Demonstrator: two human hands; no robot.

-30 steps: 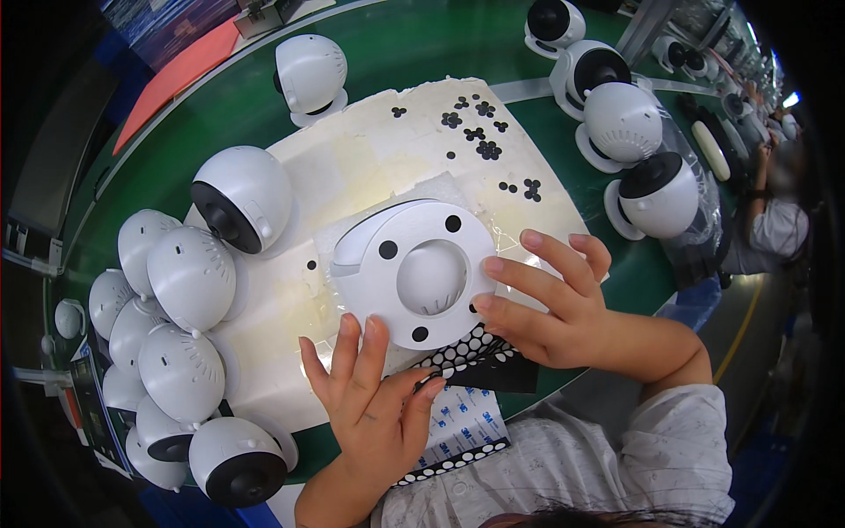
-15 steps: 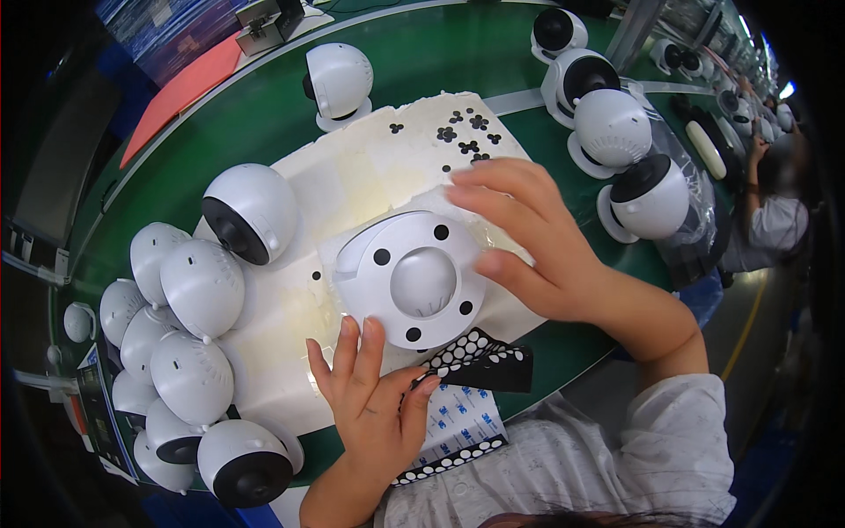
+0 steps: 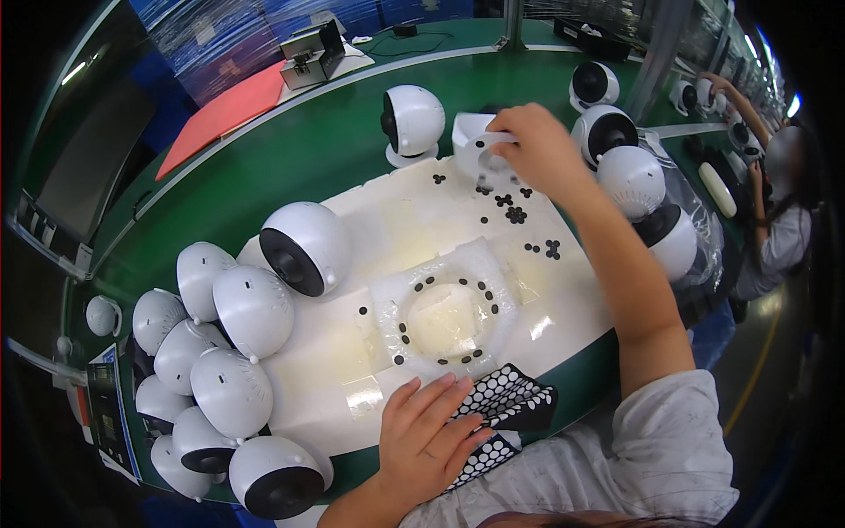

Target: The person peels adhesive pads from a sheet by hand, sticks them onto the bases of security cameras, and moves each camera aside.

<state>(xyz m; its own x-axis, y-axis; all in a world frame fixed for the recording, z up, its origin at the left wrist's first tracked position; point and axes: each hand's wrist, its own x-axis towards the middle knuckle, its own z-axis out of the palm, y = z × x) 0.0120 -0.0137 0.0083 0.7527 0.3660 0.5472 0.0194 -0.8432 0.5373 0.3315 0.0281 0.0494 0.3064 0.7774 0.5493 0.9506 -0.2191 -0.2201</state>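
At the far middle of the bench, my right hand grips the rim of a white round-bodied camera. The camera is tilted, with its ring base and a black foot dot toward me; motion blurs its lower part. My left hand is open at the near edge, its fingers stretched out against a folded black strip of white round stickers. Its thumb is mostly hidden. Beyond these fingers lies a translucent foam ring pad, with several small black dots around its opening.
A cream board covers the middle bench, with black dot clusters at its far right. White cameras crowd the left; another camera stands at the back. More cameras line the right. A co-worker is at far right.
The camera has gone from the foam pad to the far side of the bench in my right hand, baring the pad. My left hand has shifted right and its pinch has opened. The view has shifted.
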